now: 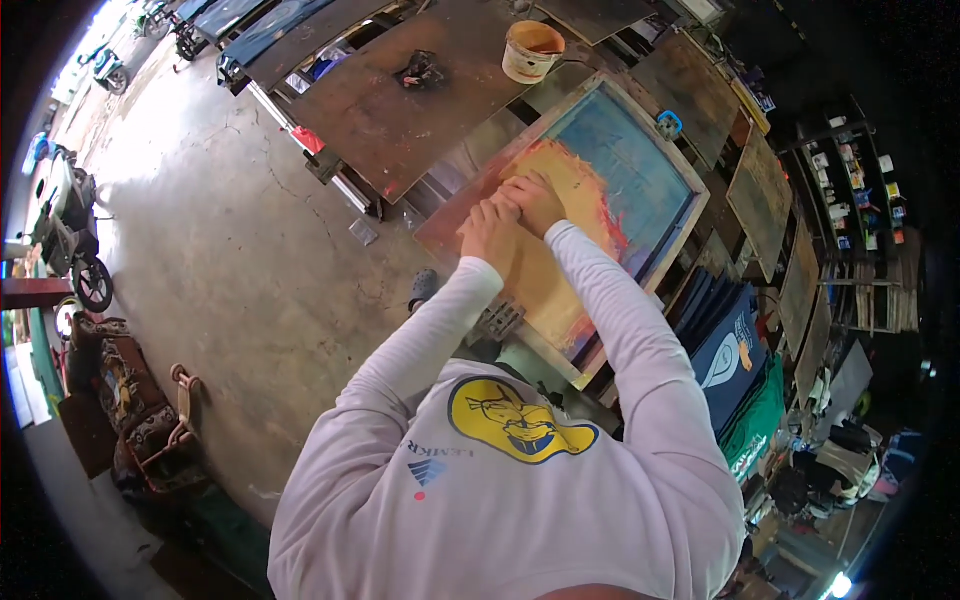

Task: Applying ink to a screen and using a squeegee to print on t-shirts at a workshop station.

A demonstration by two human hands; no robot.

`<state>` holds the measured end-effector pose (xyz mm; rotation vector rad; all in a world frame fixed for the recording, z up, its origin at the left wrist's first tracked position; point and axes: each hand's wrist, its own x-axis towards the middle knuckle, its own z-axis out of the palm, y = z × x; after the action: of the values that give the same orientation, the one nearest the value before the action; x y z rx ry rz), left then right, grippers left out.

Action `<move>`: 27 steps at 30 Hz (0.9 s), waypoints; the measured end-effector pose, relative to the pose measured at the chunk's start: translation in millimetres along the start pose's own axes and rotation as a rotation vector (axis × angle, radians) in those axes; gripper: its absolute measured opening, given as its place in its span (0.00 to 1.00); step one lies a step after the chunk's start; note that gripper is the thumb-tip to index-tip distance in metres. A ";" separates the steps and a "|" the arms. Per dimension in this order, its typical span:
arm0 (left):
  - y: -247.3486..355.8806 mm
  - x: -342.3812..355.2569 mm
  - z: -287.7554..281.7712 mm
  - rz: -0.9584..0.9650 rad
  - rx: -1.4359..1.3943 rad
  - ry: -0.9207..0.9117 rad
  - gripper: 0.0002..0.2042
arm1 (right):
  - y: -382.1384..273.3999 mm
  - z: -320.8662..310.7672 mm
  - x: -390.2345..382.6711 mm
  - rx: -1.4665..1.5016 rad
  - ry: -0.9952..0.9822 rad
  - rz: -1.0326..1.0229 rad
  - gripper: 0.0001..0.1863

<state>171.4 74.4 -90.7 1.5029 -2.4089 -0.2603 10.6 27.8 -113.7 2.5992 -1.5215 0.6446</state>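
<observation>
Both of my hands are side by side over a wooden-framed printing screen (625, 150) that lies tilted across the worktop. My left hand (490, 232) is closed, its fingers bent over the yellow-stained middle of the mesh. Just beyond it and touching it, my right hand (535, 203) is closed too. Whatever the two hands grip is hidden beneath the fingers. Blue covers the mesh's far right part, with pink and red streaks edging the yellow.
A paint-stained white bucket (532, 52) stands on the far board, right of a crumpled black cloth (420, 70). Folded dark blue shirts (728, 350) and a green one (758, 415) hang at right. Concrete floor (240, 240) stretches left toward a parked motorcycle (68, 220) and a carved chair (135, 400).
</observation>
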 end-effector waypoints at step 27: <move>36.0 -40.6 10.4 -0.114 -0.496 -0.061 0.27 | 1.7 -36.1 -27.8 -0.057 -0.256 -0.168 0.07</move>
<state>154.3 126.7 -95.6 1.4065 -2.0870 -0.8668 -14.2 59.0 -91.8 2.8127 -1.3347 0.2572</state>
